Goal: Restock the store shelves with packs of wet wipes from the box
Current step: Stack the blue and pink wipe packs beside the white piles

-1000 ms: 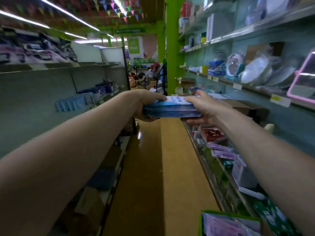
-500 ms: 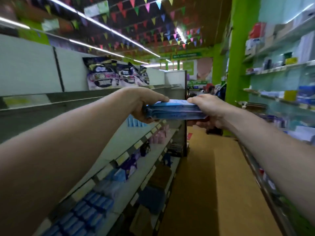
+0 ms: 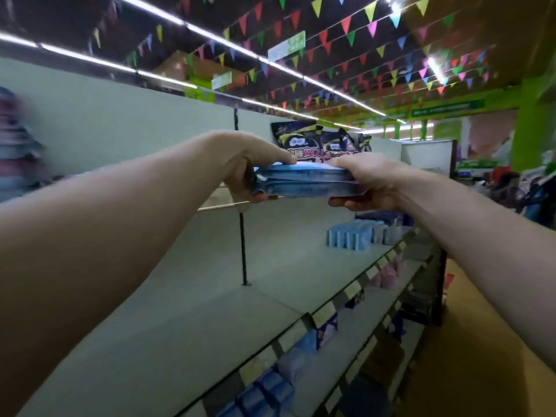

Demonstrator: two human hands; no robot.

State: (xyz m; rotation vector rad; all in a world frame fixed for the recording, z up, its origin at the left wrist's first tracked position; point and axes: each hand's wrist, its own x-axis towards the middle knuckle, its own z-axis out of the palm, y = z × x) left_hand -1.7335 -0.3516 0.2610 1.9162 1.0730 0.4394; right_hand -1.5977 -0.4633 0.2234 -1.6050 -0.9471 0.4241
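Gripping the wipes packs (image 3: pixel 304 182) at 9 o'clock with the left hand (image 3: pixel 249 164) and 3 o'clock with the right hand (image 3: pixel 364 182), keep them flat and lower them beside the blue row (image 3: pixel 349 239).

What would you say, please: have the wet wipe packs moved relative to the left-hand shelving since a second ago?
Yes. The wet wipe packs swung left from mid-aisle and are now held above the left-hand shelf.

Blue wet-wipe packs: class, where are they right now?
Head view, centre: the blue packs are held between left hand and right hand, in front of the pale shelving.
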